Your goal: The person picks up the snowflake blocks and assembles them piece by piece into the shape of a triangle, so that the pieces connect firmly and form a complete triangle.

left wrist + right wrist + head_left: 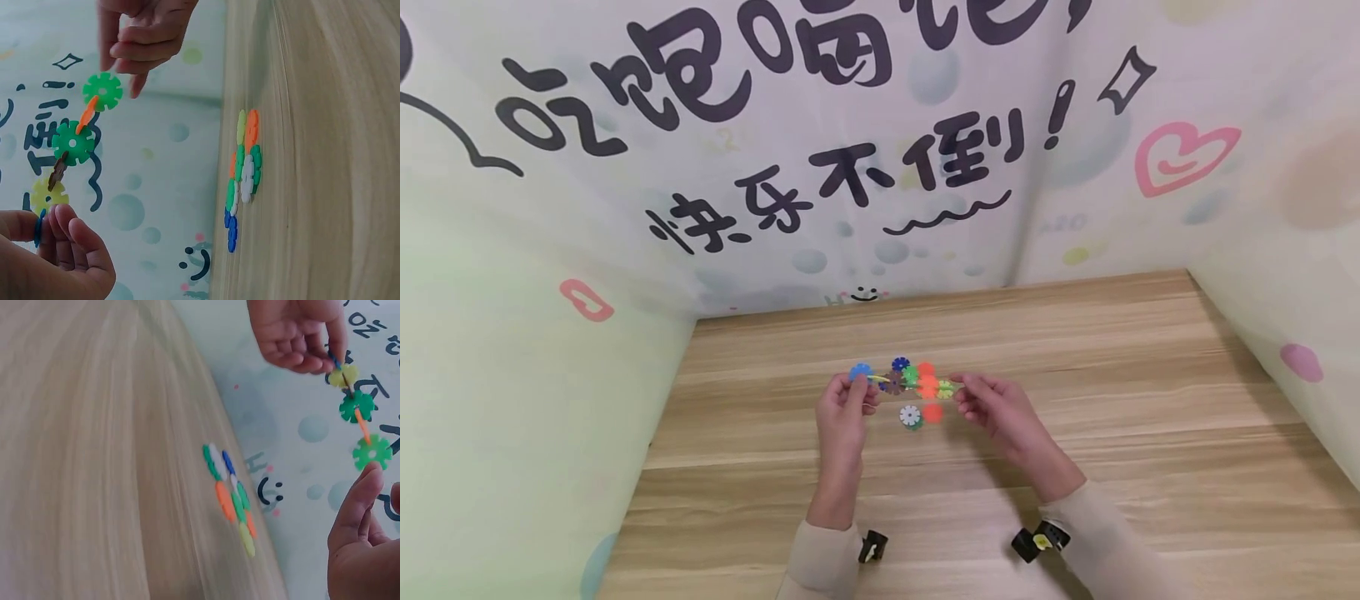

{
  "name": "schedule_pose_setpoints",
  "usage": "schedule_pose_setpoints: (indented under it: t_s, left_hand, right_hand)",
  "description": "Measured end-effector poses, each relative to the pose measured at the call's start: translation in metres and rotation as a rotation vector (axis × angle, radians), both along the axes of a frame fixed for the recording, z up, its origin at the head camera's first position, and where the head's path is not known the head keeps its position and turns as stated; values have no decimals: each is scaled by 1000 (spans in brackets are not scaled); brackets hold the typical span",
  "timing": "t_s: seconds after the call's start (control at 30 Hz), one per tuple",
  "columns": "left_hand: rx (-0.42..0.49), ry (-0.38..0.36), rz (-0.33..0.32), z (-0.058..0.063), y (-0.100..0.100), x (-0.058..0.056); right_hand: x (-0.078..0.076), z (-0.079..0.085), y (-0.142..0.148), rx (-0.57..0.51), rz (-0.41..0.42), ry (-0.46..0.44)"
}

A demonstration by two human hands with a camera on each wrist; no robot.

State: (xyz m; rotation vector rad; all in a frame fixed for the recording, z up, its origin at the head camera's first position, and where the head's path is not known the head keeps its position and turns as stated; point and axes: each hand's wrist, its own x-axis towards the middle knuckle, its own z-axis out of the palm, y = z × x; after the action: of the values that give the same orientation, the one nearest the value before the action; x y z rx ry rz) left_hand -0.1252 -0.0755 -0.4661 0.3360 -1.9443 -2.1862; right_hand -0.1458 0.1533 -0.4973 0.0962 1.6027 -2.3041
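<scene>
Notched plastic snowflake discs are joined into a chain held above the table, running blue, yellow, brown, green, orange, green. At one end my left hand (841,421) pinches the blue disc (39,230) between thumb and finger. Beside it come the yellow disc (47,195) and the brown disc (57,172). The middle green disc (73,142) joins the orange disc (87,115). My right hand (1003,417) holds the end green disc (103,91) at its edge with the fingertips; part of that grip is hidden.
Several loose discs lie on the wooden table under the chain, including a white disc (910,414), an orange disc (933,412) and a dark blue disc (901,364). A printed cloth wall (820,250) stands behind the table (760,492), with more cloth on both sides.
</scene>
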Motion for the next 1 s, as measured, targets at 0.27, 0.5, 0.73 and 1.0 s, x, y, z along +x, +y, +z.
schedule_pose_setpoints:
  t_s: [0.27, 0.5, 0.73, 1.0]
  left_hand:
    - [36, 18, 22, -4, -7, 0]
    - [38, 22, 18, -4, -10, 1]
    - [57, 20, 21, -6, -11, 2]
    - [57, 4, 19, -6, -11, 2]
  right_hand:
    - [-19, -9, -2, 294, 6, 60]
    - [-29, -21, -9, 568, 57, 120]
    - [-34, -33, -12, 821, 118, 169]
    - [-40, -35, -18, 961, 158, 264]
